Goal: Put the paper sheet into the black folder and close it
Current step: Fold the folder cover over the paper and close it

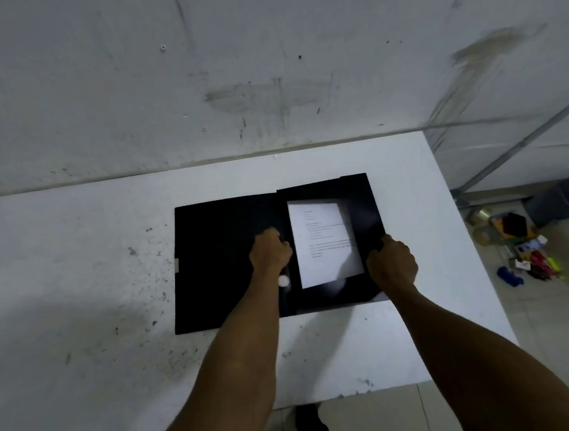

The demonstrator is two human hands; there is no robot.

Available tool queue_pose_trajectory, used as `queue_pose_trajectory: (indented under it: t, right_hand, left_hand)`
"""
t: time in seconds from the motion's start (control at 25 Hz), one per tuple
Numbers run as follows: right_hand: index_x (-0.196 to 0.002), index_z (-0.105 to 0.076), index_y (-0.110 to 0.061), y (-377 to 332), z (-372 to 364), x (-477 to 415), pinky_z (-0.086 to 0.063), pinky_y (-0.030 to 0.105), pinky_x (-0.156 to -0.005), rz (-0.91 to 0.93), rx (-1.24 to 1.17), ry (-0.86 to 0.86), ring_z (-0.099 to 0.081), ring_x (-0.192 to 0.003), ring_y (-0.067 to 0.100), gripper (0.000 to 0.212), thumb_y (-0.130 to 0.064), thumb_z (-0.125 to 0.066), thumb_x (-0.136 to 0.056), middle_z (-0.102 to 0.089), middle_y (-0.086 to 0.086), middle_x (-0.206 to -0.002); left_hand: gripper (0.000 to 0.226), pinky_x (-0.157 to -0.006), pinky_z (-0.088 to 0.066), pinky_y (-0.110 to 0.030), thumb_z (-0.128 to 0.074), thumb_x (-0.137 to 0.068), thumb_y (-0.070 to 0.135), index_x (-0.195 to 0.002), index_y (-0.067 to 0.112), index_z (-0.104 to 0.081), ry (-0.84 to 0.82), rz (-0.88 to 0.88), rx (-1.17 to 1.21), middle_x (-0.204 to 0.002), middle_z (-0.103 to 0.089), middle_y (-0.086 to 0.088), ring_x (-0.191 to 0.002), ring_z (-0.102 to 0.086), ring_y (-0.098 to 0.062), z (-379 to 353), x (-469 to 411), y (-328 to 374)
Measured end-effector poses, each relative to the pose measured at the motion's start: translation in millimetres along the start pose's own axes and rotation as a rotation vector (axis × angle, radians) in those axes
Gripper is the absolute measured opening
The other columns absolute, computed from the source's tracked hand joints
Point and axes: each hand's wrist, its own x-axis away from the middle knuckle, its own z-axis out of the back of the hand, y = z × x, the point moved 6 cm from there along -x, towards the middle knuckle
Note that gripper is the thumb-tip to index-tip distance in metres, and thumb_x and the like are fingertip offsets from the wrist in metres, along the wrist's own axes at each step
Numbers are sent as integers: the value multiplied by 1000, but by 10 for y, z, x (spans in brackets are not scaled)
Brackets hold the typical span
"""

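Lying open near the middle of the white table (74, 268), the black folder (225, 265) spread its left cover flat toward nine o'clock, while its right half, at three o'clock, held the paper sheet (325, 242). That sheet sat inside the right half, slightly skewed, printed side up, with dark flaps framing it at twelve and three o'clock.

The left hand (270, 252) rested at the spine, knuckles curled and pressing down just beside the sheet's left edge; whether its fingers pinched anything could not be told. A small round fastener (284, 280) showed by that wrist, at six o'clock from the hand. The right hand (392, 262) was closed over the folder's right-hand flap at its outer edge, fingers wrapped under and thumb on top, apparently pinching the flap.

Judging by looks, the sheet was light, limp and easily creased, so it would be best handled by sliding it flat or pressing it with an open palm. The folder seemed stiff board with a slick surface, hinging only along its folds; the outer edges of the flaps and the far rim of the left cover, at nine o'clock, looked like the sensible places to grasp for closing. Loose clutter (527, 249) lay on the floor at three o'clock, well apart.
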Motion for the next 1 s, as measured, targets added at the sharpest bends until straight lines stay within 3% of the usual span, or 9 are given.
queue_pose_trajectory:
  t: [0.16,0.28,0.4,0.64,0.72,0.8,0.88,0.92,1.0]
  right_hand:
    - [-120,-59,-7,4,-46,-43,-45,37,-77,21,45,62,-62,-101,40,34,-13,-49,-88,-64,20,-112]
    - [-116,-62,-6,24,-61,-46,-38,34,-71,36,67,95,-63,-96,41,31,-12,-49,-88,-65,20,-108]
    - [-119,-62,-8,39,-73,-40,-36,34,-70,43,89,95,-62,-95,41,34,-12,-48,-89,-64,21,-108]
    - [-126,-59,-9,16,-62,-42,-49,40,-82,62,130,50,-62,-102,43,41,-15,-51,-86,-63,22,-115]
    - [-127,-58,-9,19,-71,-41,-49,41,-83,59,135,9,-63,-103,42,43,-16,-52,-85,-63,21,-116]
    - [-131,-55,-11,28,-63,-33,-50,41,-86,54,124,-36,-62,-106,42,46,-17,-53,-85,-64,20,-119]
    - [-136,-52,-12,30,-47,-23,-50,41,-88,54,110,-74,-62,-109,41,51,-19,-53,-86,-64,20,-120]
    - [-140,-49,-13,39,-39,-12,-50,41,-89,53,108,-97,-61,-110,41,54,-20,-52,-87,-64,20,-122]
    - [-142,-46,-13,52,-21,-12,-48,42,-93,50,86,-140,-59,-115,41,54,-20,-50,-89,-62,21,-125]
  left_hand:
    - [57,-97,-50,-46,-57,-84,13,-139,7,-42,62,-58,-242,-141,-45,-19,-127,-51,-36,548,-468,-86]
    - [75,-107,-45,-48,-58,-82,11,-150,11,-27,-94,-57,-331,-153,-35,-16,-137,-40,-35,720,-800,-191]
    - [86,-117,-27,-58,-59,-80,16,-155,16,-19,-168,-44,-441,-159,-28,-14,-145,-31,-34,797,-971,-333]
    - [77,-119,-8,-64,-60,-77,42,-148,21,-36,-16,-169,-724,-151,-41,-16,-142,-33,-37,1157,-970,-171]
    - [80,-118,-10,-64,-56,-77,60,-145,21,-42,-21,-157,-823,-149,-45,-14,-140,-38,-36,1434,-885,33]
    - [91,-115,-20,-60,-54,-74,73,-145,17,-41,-46,-81,-893,-148,-47,-14,-135,-45,-35,1778,-766,253]
    - [99,-109,-37,-51,-55,-74,76,-146,11,-39,-122,39,-765,-149,-45,-16,-131,-49,-36,2113,-656,447]
    - [96,-101,-45,-46,-53,-76,75,-143,7,-43,-216,102,-591,-145,-48,-18,-123,-55,-36,2224,-567,552]
    - [74,-78,-55,-37,-47,-84,65,-123,3,-59,-352,151,-178,-122,-60,-21,-94,-66,-32,2342,-417,814]
